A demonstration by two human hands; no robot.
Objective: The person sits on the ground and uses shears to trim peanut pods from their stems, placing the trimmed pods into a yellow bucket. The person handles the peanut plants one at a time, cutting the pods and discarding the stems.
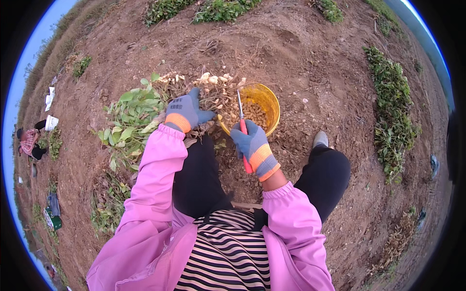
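My left hand (187, 110), in a grey-blue work glove with an orange cuff, lies on the stems of uprooted peanut plants (133, 112); whether its fingers close on any stems cannot be told. Pale peanut pods (214, 79) hang on the roots just beyond it. My right hand (251, 140), gloved alike, is closed around the red handle of a narrow metal-bladed tool (240, 105), its blade pointing away from me. Beneath the blade stands a yellow plastic bucket (273, 98), partly filled with loose peanuts (255, 113). Roots and pods overhang the bucket's left side.
Bare reddish soil (291, 65) surrounds my legs and the bucket. A long heap of green plants (393, 112) lies at the right, with more bunches (222, 10) at the far side. Another person (30, 142) crouches at the far left near a white bucket (51, 123).
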